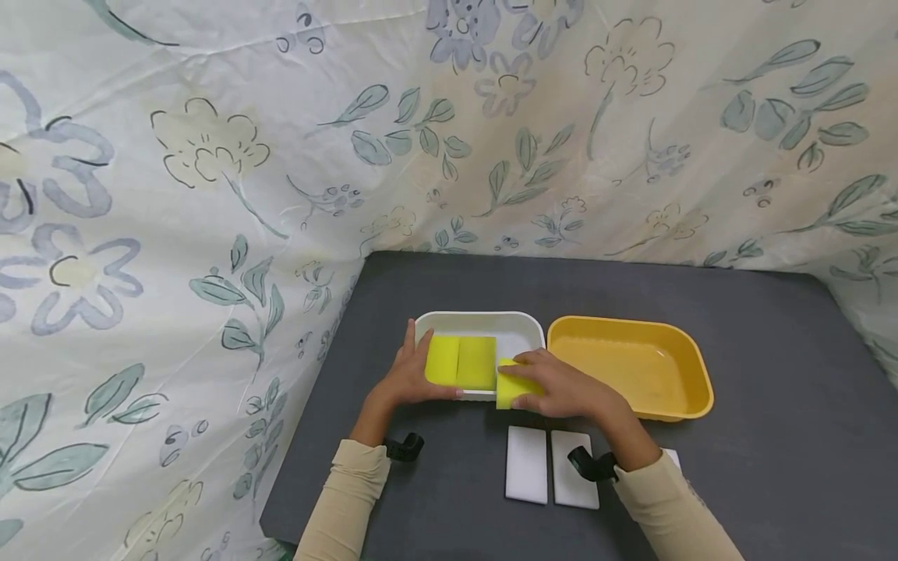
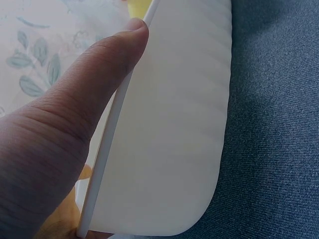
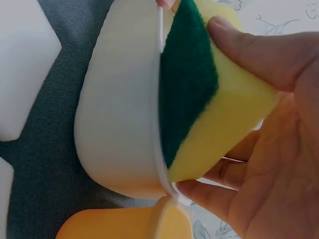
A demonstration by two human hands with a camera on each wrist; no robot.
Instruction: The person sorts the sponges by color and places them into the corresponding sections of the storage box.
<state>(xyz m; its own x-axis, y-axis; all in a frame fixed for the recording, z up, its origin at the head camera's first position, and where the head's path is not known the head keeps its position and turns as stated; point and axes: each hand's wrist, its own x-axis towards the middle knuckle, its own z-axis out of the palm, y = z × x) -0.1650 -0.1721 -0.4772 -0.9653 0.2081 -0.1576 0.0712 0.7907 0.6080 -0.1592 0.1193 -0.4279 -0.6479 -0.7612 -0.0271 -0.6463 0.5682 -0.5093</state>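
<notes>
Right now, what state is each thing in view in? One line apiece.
White tray: upright, partly filled
Yellow tray: upright, beside the white tray
Two yellow sponges: inside the white tray
Third sponge: held at the white tray's rim
Two white pads: lying flat
White piece: mostly hidden, state unclear
Left hand: spread, touching the white tray
Right hand: gripping the third sponge
</notes>
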